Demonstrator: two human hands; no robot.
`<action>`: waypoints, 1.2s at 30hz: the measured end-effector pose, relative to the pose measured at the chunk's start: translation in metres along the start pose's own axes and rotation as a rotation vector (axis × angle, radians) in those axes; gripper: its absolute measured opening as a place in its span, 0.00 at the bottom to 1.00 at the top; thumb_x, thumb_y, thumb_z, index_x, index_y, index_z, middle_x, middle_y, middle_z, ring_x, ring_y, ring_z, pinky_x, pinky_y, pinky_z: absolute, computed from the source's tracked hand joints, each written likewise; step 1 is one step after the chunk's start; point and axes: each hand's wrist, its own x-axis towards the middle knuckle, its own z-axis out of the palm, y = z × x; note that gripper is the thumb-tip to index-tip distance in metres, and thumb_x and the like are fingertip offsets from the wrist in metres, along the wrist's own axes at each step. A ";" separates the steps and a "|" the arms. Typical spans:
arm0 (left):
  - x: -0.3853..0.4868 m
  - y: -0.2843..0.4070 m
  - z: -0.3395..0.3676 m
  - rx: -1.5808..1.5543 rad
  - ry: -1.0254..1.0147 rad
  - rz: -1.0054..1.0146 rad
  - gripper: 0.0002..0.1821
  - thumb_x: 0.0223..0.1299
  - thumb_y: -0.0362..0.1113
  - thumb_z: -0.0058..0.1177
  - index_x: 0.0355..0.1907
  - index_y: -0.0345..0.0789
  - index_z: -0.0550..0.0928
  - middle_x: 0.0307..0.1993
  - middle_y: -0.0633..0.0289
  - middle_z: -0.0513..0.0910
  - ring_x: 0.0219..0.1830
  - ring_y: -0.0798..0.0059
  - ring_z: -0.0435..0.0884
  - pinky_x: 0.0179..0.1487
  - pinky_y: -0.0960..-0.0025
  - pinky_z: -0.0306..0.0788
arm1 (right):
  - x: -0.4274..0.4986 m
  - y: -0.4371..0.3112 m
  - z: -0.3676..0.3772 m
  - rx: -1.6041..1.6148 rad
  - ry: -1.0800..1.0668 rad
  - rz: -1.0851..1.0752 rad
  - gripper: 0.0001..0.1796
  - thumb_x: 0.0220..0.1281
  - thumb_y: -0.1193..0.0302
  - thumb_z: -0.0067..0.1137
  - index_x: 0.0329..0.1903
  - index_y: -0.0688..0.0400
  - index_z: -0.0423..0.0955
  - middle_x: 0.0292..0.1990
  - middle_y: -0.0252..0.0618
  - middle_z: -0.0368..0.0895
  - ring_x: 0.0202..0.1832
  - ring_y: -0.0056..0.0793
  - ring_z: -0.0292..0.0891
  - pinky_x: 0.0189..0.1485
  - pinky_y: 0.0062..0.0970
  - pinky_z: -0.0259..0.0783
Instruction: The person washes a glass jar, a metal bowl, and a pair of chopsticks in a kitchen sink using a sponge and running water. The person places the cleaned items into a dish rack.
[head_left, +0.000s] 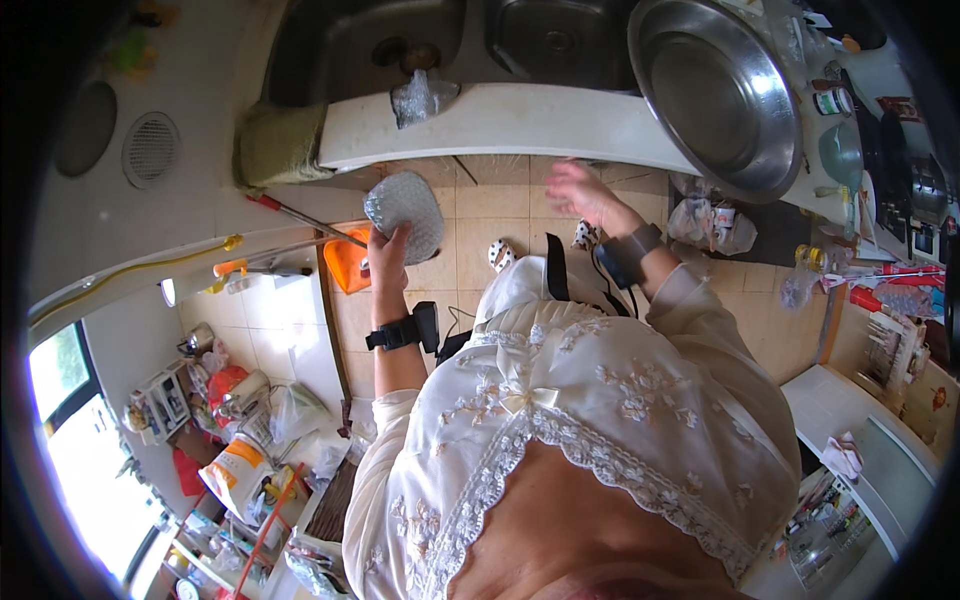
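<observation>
My left hand (388, 247) grips the near edge of a rounded, silvery-grey piece (409, 206) that looks like bubble wrap, holding it above the tiled floor. Whether something is wrapped inside cannot be seen. Blurred and empty, my right hand (577, 189) hangs with its fingers apart in front of the sink counter (510, 116). A crumpled piece of clear, shiny wrap (420, 99) lies over the counter's front edge by the left sink basin (322, 64). A rounded brown object (420, 58) sits by that basin's drain.
A large steel basin (712, 97) rests at the counter's right, overhanging its front edge. A greenish cloth (281, 146) drapes over the left corner. On the floor lie an orange dustpan (346, 262) and a red-ended pole (300, 214); bagged items (712, 221) stand right.
</observation>
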 end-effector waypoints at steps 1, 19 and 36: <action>0.000 -0.003 -0.006 0.006 -0.022 0.017 0.20 0.52 0.27 0.55 0.50 0.33 0.73 0.44 0.62 0.79 0.45 0.75 0.76 0.50 0.72 0.68 | 0.010 0.005 -0.001 0.358 0.066 0.031 0.20 0.59 0.76 0.51 0.55 0.65 0.64 0.52 0.46 0.70 0.49 0.37 0.72 0.49 0.37 0.72; -0.038 -0.097 -0.031 0.243 0.010 -0.083 0.19 0.50 0.22 0.48 0.48 0.30 0.75 0.41 0.64 0.80 0.43 0.78 0.76 0.48 0.75 0.68 | -0.044 0.052 -0.014 0.727 0.131 -0.256 0.04 0.60 0.71 0.53 0.36 0.55 0.70 0.29 0.35 0.76 0.35 0.28 0.74 0.36 0.27 0.66; 0.035 -0.229 0.047 0.598 -0.212 -0.137 0.16 0.45 0.28 0.48 0.41 0.31 0.79 0.34 0.60 0.82 0.36 0.74 0.80 0.41 0.72 0.71 | -0.114 0.087 -0.061 0.350 0.233 -0.196 0.09 0.62 0.64 0.54 0.38 0.56 0.70 0.27 0.28 0.74 0.24 0.17 0.69 0.24 0.17 0.63</action>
